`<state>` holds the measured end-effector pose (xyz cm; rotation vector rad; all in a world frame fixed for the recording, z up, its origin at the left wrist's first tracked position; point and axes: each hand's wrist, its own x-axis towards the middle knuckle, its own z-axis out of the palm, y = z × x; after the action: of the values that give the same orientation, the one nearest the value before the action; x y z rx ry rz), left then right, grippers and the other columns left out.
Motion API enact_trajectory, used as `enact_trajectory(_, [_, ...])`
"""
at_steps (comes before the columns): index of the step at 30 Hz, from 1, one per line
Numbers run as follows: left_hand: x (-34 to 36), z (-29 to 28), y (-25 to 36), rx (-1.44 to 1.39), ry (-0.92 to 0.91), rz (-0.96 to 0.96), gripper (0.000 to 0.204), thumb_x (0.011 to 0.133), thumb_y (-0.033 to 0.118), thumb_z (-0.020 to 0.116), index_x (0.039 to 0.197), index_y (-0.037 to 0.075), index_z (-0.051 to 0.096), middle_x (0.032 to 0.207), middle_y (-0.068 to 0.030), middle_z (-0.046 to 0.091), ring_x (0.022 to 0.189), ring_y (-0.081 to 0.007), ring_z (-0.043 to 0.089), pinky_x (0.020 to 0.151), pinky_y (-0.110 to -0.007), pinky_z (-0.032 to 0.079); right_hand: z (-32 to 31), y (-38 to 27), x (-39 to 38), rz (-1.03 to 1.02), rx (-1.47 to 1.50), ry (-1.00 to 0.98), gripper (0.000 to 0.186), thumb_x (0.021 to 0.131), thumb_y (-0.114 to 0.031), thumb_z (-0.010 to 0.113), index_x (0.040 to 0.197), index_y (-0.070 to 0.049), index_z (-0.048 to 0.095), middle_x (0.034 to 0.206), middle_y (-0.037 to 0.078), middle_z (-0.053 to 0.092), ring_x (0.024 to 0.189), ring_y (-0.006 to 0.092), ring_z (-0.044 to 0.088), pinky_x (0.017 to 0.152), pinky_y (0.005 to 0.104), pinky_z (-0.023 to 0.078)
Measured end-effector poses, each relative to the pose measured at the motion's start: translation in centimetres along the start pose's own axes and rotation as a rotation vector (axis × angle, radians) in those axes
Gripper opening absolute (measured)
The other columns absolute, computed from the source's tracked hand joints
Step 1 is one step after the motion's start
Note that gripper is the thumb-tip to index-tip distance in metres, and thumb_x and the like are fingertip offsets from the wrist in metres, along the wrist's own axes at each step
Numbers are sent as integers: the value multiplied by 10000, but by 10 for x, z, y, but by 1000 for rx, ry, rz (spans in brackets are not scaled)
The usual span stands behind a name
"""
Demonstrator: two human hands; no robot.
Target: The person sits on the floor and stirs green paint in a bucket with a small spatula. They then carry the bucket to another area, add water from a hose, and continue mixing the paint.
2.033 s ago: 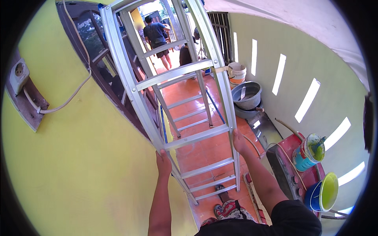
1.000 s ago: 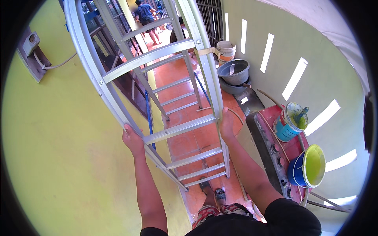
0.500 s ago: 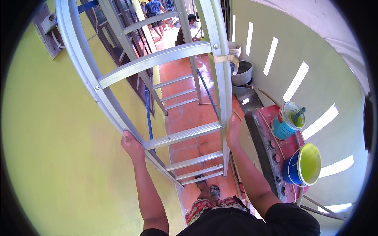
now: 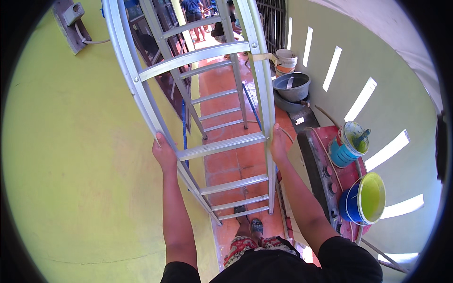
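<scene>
An aluminium stepladder (image 4: 222,145) stands in front of me in a narrow passage, its two sides spread apart and joined by blue braces. My left hand (image 4: 165,152) grips its left rail, next to the yellow wall. Around the right rail, at about the same height, my right hand (image 4: 278,145) is closed, its fingers partly hidden behind the rail. A strip of beige tape (image 4: 262,57) is wrapped round the right rail higher up.
On a red and black appliance (image 4: 314,162) at the right stand a blue bucket of yellow-green paint (image 4: 370,198) and a paint can with a brush (image 4: 343,152). Beyond are a grey basin (image 4: 302,89) and a white bucket (image 4: 286,61). People (image 4: 192,12) are at the far end.
The ladder's upper left part has shifted right in view, away from the left wall. Both hands have stayed on the rails, and the view has turned slightly.
</scene>
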<state>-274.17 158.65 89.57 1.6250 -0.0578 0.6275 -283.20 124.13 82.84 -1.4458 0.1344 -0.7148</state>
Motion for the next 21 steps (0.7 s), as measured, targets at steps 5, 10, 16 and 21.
enact_trajectory(5, [-6,-5,5,5,-41,-39,673,977,657,407,897,8,570,716,-61,541,653,-188,604,643,-345,514,-6,-1,-2,16,5,-35,531,1061,-490,377,1055,-16,616,915,5,556,865,106,483,780,284,420])
enact_trajectory(10, [-12,-13,13,21,-64,-51,702,966,681,399,918,1,569,739,-69,547,659,-196,609,647,-351,516,-10,-11,-17,51,-38,-49,556,1055,-517,365,1080,-19,611,928,20,560,890,112,487,807,291,422])
enact_trajectory(16, [-35,-26,31,58,-61,-90,716,963,688,392,907,-4,565,740,-74,555,664,-195,607,649,-360,518,-21,-16,-38,19,-35,-43,515,1057,-513,364,952,-42,544,858,-4,476,823,111,440,750,291,405])
enact_trajectory(21, [-67,-45,47,40,-114,-73,722,963,688,394,870,-10,558,710,-75,553,678,-193,618,649,-358,521,-38,-25,-75,26,-72,10,498,1063,-496,364,937,-46,535,837,-11,453,800,102,419,725,292,397])
